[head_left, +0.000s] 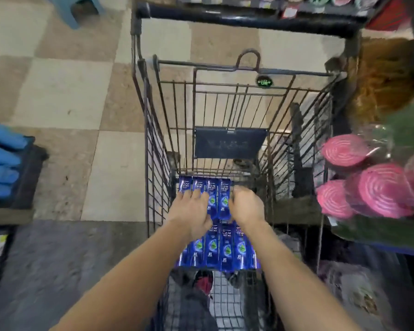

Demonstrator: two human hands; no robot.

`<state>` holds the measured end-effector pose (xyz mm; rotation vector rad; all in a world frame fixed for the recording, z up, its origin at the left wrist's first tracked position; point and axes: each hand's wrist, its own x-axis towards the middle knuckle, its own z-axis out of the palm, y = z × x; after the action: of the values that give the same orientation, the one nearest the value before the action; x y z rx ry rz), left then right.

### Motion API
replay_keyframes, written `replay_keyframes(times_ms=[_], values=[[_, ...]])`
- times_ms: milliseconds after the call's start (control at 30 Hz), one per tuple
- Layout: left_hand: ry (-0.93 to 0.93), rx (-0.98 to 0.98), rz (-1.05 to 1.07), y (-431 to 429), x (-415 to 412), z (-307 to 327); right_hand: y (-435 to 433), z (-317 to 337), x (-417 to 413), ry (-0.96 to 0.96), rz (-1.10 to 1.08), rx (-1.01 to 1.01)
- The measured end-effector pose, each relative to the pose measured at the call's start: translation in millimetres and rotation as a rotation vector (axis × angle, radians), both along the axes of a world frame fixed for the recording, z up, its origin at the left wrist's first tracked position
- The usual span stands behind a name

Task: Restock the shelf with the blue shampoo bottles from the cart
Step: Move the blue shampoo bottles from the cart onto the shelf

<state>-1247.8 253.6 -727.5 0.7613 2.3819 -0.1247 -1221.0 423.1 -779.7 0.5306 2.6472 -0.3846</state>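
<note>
Left hand (191,211) flat, fingers spread, on the far row of blue Clear shampoo bottles (224,201) lying in the cart (157,139). Right hand (247,206) beside them, blurred, can't tell its grip. Scoop too many and these slick bottles could slip.

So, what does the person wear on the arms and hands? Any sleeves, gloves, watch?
Nothing that shows. Both forearms are bare to the picture's edge, without sleeves. The left hand and the right hand have no gloves, and neither wrist carries a watch or band.
</note>
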Motion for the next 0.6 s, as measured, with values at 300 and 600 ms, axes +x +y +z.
replay_keyframes(times_ms=[300,600], values=[[0.008,-0.109,0.142,37,-55,-102,28,-141,-65,-0.149,-0.231,-0.157],[0.062,-0.174,0.125,34,-63,-154,24,-192,-78,-0.171,-0.558,-0.352]])
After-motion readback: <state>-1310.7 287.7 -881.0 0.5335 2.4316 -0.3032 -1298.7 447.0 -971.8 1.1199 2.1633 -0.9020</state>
